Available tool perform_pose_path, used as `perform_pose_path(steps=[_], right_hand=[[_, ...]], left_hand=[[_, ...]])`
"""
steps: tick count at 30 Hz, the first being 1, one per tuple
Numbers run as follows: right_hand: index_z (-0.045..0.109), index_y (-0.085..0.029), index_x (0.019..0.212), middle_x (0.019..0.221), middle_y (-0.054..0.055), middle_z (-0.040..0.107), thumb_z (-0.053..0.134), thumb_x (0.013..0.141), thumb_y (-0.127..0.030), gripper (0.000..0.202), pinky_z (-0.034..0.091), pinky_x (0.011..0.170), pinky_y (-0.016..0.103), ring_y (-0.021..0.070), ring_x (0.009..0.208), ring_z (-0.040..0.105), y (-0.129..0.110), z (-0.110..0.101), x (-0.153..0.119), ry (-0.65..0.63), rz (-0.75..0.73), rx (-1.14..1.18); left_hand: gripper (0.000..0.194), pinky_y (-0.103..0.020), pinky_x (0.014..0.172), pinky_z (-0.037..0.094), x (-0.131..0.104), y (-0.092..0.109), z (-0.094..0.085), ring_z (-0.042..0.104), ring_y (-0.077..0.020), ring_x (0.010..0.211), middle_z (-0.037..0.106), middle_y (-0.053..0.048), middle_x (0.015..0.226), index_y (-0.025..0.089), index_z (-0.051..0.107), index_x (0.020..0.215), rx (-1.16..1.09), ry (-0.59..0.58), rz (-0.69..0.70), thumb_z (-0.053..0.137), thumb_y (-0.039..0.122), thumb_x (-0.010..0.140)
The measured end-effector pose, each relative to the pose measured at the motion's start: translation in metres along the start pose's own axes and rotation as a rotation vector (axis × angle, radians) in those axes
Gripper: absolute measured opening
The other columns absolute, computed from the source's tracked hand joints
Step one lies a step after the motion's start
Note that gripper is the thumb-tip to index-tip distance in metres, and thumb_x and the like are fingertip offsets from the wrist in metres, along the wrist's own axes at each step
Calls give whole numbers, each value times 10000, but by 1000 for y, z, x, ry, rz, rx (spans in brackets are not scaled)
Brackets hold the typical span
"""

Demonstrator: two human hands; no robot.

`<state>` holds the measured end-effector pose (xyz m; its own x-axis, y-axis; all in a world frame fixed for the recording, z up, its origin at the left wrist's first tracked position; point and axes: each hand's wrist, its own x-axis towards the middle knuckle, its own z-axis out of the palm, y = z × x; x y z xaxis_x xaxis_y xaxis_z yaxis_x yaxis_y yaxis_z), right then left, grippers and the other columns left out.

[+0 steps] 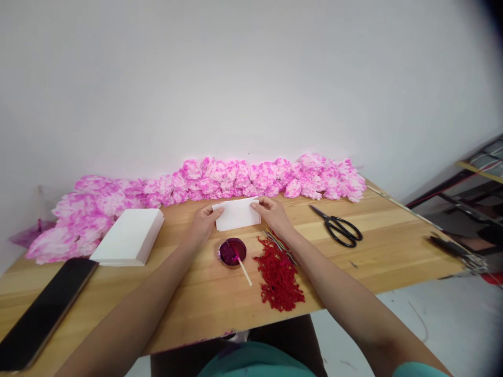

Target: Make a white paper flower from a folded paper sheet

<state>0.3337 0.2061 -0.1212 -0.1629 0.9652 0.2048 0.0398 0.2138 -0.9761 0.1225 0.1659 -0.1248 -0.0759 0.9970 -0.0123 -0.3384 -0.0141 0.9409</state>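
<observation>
A small white paper sheet or thin stack (238,214) is held up above the middle of the table. My left hand (205,220) pinches its left edge, and my right hand (271,210) grips its upper right corner. Just below the paper sits a small round dish of dark magenta liquid (232,252), with a pale stick (245,271) leaning out of it. Under my right wrist lies a heap of red strings (279,277), with thin wire-like pieces (281,244) at its top.
Pink and white paper flowers (236,178) line the wall. A thick white paper stack (128,235) and a black phone-like slab (47,311) lie left. Black scissors (341,229) rest right, with a dark tool (448,246) near the table's right edge.
</observation>
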Motion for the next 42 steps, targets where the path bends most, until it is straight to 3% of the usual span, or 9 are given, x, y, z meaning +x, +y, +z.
perform_pose_path(steps=[3,9,14,18,28,42], right_hand=[[652,-189,734,701,-25,599,711,707,-414,234,371,634,259,131,659,505,3,0,-1,6,4,-7],[655,-193,745,719,-27,615,722,699,-412,234,384,652,263,131,672,517,2,2,-2,3,34,61],[670,-199,788,764,-22,650,751,669,-381,232,419,694,272,136,713,549,-3,4,-1,-3,18,141],[673,-207,836,771,-22,650,754,675,-369,243,426,680,270,130,696,552,-3,4,-1,-27,18,177],[632,-194,774,719,-30,610,716,704,-426,257,392,605,245,114,635,496,3,3,0,-50,49,115],[608,-194,725,690,-19,597,673,719,-424,239,377,624,255,136,650,501,2,3,0,9,15,7]], left_hand=[[400,-385,849,536,-1,0,0,696,-272,918,753,-114,892,102,744,879,-43,-51,-8,845,390,621],[463,-389,782,539,3,-6,-5,699,-274,844,750,-116,846,91,741,916,73,7,-44,814,464,653],[466,-350,716,534,-4,15,-1,693,-260,804,749,-96,844,102,745,908,163,31,20,818,479,645],[465,-364,768,542,-9,26,5,693,-265,846,753,-86,865,110,748,906,153,33,40,838,466,622],[469,-429,898,532,-8,11,8,683,-304,996,756,-112,912,102,737,924,-61,-13,3,855,424,604],[482,-411,869,537,-6,8,5,683,-289,971,756,-108,920,107,741,949,15,7,15,834,457,631]])
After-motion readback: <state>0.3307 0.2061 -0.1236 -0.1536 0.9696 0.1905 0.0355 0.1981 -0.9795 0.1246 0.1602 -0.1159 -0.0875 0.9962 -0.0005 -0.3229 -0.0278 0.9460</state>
